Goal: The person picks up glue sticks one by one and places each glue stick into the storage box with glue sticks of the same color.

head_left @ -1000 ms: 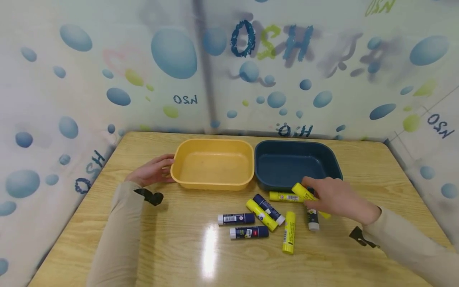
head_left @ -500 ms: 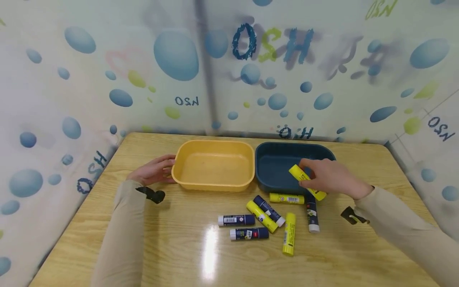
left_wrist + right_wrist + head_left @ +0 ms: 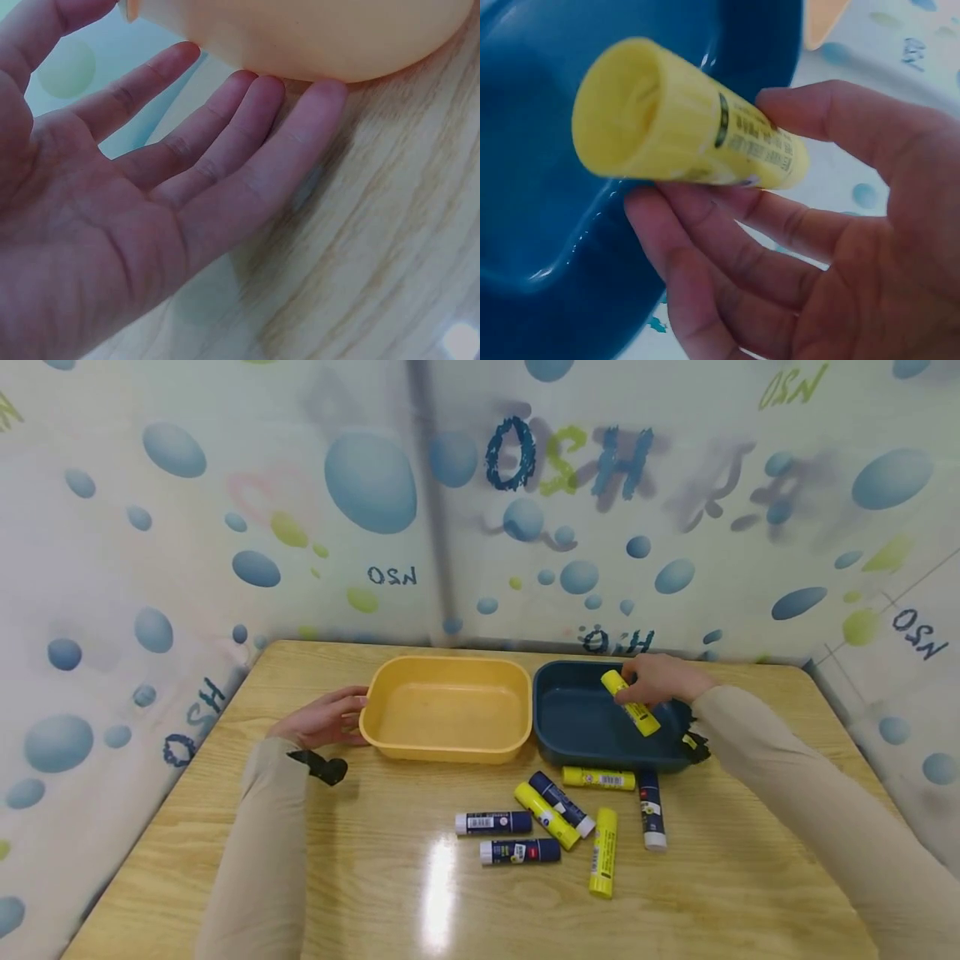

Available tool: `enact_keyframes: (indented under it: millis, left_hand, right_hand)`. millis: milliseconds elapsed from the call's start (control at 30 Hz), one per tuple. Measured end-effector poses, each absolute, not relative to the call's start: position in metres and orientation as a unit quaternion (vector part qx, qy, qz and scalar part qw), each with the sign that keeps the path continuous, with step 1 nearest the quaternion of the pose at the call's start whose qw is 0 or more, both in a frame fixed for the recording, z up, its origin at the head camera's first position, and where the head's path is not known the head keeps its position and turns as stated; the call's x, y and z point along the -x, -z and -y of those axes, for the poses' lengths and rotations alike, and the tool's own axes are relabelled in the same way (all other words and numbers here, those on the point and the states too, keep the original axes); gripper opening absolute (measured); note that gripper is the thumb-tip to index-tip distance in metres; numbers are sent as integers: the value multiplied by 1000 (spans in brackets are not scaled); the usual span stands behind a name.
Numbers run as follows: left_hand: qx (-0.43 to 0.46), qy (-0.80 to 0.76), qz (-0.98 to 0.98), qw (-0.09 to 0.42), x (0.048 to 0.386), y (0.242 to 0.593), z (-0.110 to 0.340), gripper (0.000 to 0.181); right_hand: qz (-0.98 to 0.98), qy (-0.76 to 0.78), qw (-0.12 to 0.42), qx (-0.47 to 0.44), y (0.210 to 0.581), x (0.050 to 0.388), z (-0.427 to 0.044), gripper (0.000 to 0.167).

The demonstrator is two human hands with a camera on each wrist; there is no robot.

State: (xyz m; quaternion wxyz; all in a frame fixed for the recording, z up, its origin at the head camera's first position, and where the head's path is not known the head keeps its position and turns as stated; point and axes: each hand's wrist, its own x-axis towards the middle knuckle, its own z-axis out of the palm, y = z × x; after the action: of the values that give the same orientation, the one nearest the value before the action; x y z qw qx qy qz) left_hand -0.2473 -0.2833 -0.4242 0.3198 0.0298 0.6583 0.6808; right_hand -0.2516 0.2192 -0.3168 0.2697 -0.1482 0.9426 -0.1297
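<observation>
My right hand (image 3: 663, 679) pinches a yellow glue stick (image 3: 632, 703) between thumb and fingers, tilted, over the dark blue tray (image 3: 581, 754). In the right wrist view the open-ended base of this glue stick (image 3: 622, 112) faces the camera. At the left, my left hand (image 3: 318, 718) has its fingers loosely extended. Its fingertips (image 3: 326, 94) touch the side of the orange-yellow tray (image 3: 446, 714). In front of the trays lie more glue sticks: a yellow one (image 3: 598, 778) along the blue tray's front and a dark blue one (image 3: 652, 810) beside it.
Toward the middle lie a yellow glue stick (image 3: 547, 815) against a dark blue glue stick (image 3: 562, 804), and two more dark blue ones (image 3: 493, 822). Another yellow glue stick (image 3: 603, 853) lies nearer the front of the wooden table (image 3: 375, 868). A patterned curtain (image 3: 480, 527) hangs behind.
My right hand has lifted the yellow glue stick from in front of the blue tray and carried it up and away over that tray. My left hand stays at the orange-yellow tray.
</observation>
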Motion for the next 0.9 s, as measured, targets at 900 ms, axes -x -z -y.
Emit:
enact_keyframes:
  millis: [900]
  left_hand:
    - [-27, -701, -637, 319, 249, 428, 284, 44]
  right_hand:
    - [-907, 124, 396, 73, 358, 298, -159, 33]
